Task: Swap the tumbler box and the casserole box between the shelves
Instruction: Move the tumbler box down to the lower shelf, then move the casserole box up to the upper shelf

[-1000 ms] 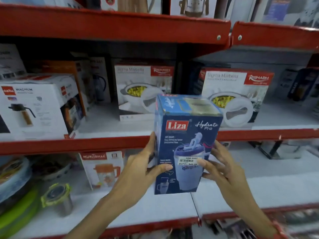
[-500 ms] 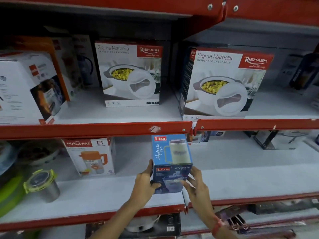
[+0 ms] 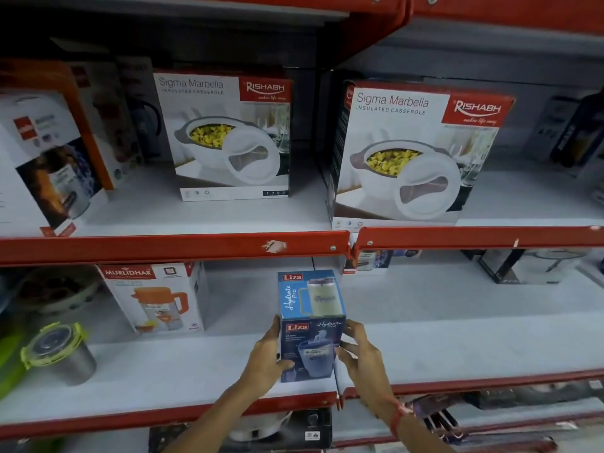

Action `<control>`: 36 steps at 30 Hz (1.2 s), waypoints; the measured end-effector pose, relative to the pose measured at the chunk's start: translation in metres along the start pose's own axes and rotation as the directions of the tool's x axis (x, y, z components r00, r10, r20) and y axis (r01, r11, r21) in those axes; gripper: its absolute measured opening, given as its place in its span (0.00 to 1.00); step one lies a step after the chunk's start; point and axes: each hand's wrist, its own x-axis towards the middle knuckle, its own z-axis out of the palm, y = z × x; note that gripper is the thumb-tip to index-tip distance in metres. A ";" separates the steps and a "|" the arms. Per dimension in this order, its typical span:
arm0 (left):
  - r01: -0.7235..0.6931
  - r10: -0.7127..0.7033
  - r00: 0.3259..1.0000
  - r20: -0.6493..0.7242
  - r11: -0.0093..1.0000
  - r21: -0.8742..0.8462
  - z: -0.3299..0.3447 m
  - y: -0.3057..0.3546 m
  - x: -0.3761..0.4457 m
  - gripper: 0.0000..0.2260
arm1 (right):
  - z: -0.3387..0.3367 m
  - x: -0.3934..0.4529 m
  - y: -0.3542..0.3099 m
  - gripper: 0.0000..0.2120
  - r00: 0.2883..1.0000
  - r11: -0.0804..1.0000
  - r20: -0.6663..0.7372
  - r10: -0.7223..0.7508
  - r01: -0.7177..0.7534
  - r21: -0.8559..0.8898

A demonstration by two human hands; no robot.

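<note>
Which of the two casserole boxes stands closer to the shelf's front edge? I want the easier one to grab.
The right casserole box: its base reaches the red shelf lip, while the left casserole box sits farther back.

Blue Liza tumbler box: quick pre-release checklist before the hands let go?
1. Blue Liza tumbler box upright on the lower white shelf: ok.
2. Base fully seated: cannot tell, the box's front hides it.
3. Left hand and right hand gripping opposite sides: ok.
4. Clear of the Murlidhar jug box: ok.
5. Box sits over the seam between shelf panels: not ok.
6. White Sigma Marbella casserole box on the upper shelf, untouched: ok.
</note>
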 end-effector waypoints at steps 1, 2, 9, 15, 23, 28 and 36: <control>-0.003 0.002 1.000 0.025 0.999 0.051 -0.004 0.001 -0.001 0.37 | -0.005 0.000 -0.003 0.24 1.000 1.000 0.017 -0.014 0.015 -0.020; -0.003 -0.002 0.999 0.050 0.995 0.099 -0.009 0.004 -0.003 0.40 | -0.011 0.001 -0.007 0.25 0.999 0.998 0.032 -0.037 0.039 -0.057; -0.035 0.095 0.991 -0.096 0.865 0.500 -0.078 0.101 -0.029 0.23 | -0.082 0.011 -0.091 0.18 0.909 0.885 -0.080 -0.408 0.372 -0.281; -0.496 0.507 0.751 -0.424 0.856 0.146 -0.104 0.208 -0.016 0.10 | -0.147 0.052 -0.175 0.11 0.538 0.713 -0.470 -0.699 0.571 -0.407; -0.425 0.400 0.862 -0.310 0.905 -0.015 -0.082 0.253 0.060 0.42 | -0.201 0.109 -0.196 0.43 0.856 0.965 -0.458 -0.239 0.261 -0.015; -0.438 0.448 0.823 -0.350 0.892 0.110 -0.074 0.249 0.076 0.29 | -0.199 0.113 -0.199 0.28 0.948 0.938 -0.254 -0.192 0.253 0.236; -0.475 0.510 0.707 -0.490 0.856 0.205 -0.123 0.245 0.027 0.25 | -0.177 0.083 -0.245 0.28 0.955 0.930 -0.180 -0.234 0.274 0.246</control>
